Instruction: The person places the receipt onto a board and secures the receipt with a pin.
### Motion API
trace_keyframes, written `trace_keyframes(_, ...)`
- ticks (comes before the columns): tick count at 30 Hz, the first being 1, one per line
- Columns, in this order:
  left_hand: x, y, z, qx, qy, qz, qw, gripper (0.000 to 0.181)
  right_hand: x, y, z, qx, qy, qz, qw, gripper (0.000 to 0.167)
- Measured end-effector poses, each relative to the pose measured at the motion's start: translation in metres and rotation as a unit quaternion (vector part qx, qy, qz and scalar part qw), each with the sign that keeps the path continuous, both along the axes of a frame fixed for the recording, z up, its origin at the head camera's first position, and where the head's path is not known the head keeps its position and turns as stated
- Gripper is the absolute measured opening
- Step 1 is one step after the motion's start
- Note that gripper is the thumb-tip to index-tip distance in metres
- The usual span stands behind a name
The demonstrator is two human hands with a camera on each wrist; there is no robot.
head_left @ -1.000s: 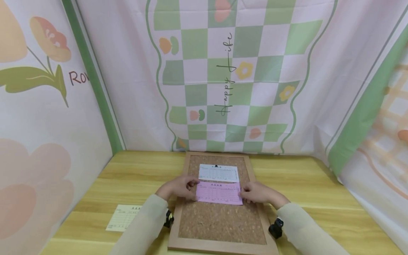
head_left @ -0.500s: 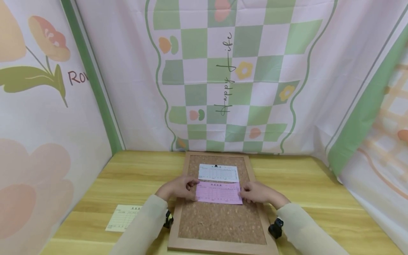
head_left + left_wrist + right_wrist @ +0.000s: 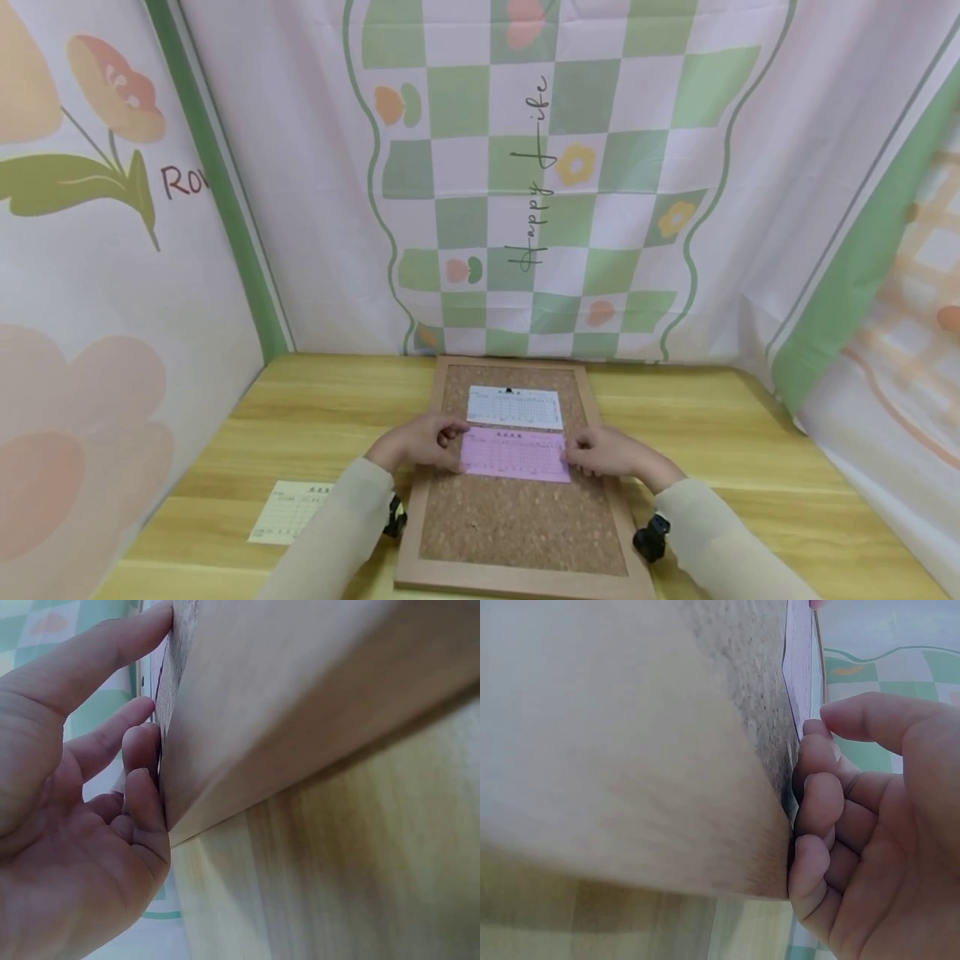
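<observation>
A pink printed form slip (image 3: 513, 456) lies flat across the middle of a wood-framed cork board (image 3: 525, 521). My left hand (image 3: 429, 440) is at its left edge, with thumb and index finger spread apart and touching the paper near the corners; the other fingers curl in, as the left wrist view shows. At the right edge, my right hand (image 3: 603, 454) pinches the slip between thumb and index finger, its remaining fingers curled against the board frame (image 3: 769, 862). Just above lies a white form slip (image 3: 514, 408) with a small black pin or clip (image 3: 509, 390) at its top.
A yellow form slip (image 3: 288, 512) lies on the wooden table (image 3: 337, 400) left of the board, partly behind the left sleeve (image 3: 341, 525). The board's far end reaches a printed checkered curtain (image 3: 540, 317). Curtains also hang at both sides.
</observation>
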State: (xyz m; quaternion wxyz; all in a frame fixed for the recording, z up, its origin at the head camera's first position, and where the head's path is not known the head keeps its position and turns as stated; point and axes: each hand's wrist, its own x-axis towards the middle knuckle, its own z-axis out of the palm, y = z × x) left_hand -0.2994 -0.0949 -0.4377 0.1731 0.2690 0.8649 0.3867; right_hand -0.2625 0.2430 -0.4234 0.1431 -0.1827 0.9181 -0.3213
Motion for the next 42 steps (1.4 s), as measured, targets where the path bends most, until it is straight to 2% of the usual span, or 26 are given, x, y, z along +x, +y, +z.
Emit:
trace_keyframes(4, 0.0, 0.0, -0.001, 0.001, 0.0, -0.002, 1.0, 0.064, 0.0, 0.004, 0.002, -0.015, -0.013, -0.001, 0.9998, 0.027)
trace_keyframes(16, 0.0, -0.001, -0.003, 0.005, -0.007, 0.002, 1.0, 0.064, -0.003, 0.03, 0.005, -0.052, -0.013, 0.012, 0.9985, 0.021)
trace_keyframes(22, 0.0, 0.0, -0.003, 0.006, -0.011, 0.006, 0.9999, 0.064, -0.002, 0.043, 0.014, -0.036, 0.011, 0.004, 0.9993, 0.019)
trace_keyframes(28, 0.001, 0.0, -0.001, 0.016, -0.017, 0.01, 0.9997, 0.063, -0.002, 0.055, 0.019, -0.021, 0.015, -0.01, 0.9996, 0.018)
trace_keyframes(37, 0.001, 0.0, -0.001, 0.013, -0.012, 0.008, 0.9998, 0.063, 0.002, 0.075, 0.022, -0.044, -0.002, 0.004, 0.999, 0.022)
trace_keyframes(42, 0.001, 0.0, -0.001, 0.012, -0.008, 0.007, 0.9999, 0.063, 0.004, 0.083, 0.022, -0.03, -0.002, -0.004, 0.9995, 0.023)
